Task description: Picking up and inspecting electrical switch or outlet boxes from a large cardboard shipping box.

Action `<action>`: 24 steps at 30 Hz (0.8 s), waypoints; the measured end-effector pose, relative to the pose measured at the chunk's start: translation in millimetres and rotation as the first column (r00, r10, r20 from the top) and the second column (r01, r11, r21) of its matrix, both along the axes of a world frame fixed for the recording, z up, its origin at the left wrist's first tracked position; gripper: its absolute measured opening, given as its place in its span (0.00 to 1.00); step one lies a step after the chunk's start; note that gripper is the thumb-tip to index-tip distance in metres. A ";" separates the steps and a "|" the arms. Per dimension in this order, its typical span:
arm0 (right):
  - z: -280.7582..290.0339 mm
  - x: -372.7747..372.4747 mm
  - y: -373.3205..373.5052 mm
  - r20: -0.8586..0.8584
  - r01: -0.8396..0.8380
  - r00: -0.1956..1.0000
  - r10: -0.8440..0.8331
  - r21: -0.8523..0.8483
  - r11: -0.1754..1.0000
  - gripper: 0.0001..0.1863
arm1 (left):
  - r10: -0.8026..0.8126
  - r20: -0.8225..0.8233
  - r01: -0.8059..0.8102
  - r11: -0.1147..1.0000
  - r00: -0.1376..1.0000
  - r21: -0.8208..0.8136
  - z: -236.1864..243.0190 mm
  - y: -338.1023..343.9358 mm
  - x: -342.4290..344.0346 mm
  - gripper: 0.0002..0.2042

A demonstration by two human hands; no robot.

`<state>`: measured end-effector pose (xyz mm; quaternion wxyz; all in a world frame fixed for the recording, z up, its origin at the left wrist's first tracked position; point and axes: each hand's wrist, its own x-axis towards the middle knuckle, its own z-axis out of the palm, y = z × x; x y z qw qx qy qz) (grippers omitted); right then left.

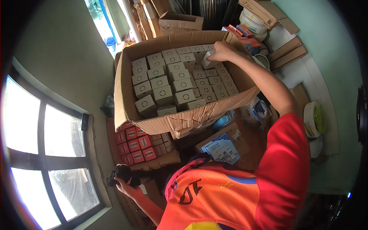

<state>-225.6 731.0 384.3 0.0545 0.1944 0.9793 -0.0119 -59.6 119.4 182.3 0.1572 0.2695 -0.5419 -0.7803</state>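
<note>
My R hand (222, 52) grips a white box (206, 60); others (158, 82) line the carton (163, 126), prob. saving space. L hand (128, 186) holds black item (119, 174) (kind unclear).

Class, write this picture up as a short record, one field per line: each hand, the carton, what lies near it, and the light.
Left hand: holding a black object, kind unclear
Right hand: gripping a pale box near the carton's far right corner
Carton: open, with many more pale boxes, ring marks on their tops
Below, front left: red boxes in rows
Below, front right: blue packet
Light: bright window at left
</note>
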 end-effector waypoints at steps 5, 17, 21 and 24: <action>-14.6 -6.6 3.8 0.042 -0.008 0.999 0.007 0.029 1.000 0.40 | -0.003 0.007 0.003 1.000 1.000 -0.009 -0.1 -11.8 2.3 0.27; -30.4 -5.1 15.1 -0.051 0.000 0.999 -0.001 -0.022 1.000 0.41 | -0.021 0.084 0.023 1.000 0.996 -0.020 -17.7 -14.2 7.6 0.28; -30.9 -3.7 13.6 -0.009 0.021 1.000 -0.021 -0.092 0.996 0.39 | -0.020 0.012 0.020 0.999 1.000 0.028 -10.2 -12.2 5.9 0.27; -32.1 -6.3 10.2 0.091 0.064 0.994 -0.059 -0.059 0.996 0.37 | -0.002 0.038 0.000 0.999 0.999 0.047 -5.1 -7.7 6.2 0.26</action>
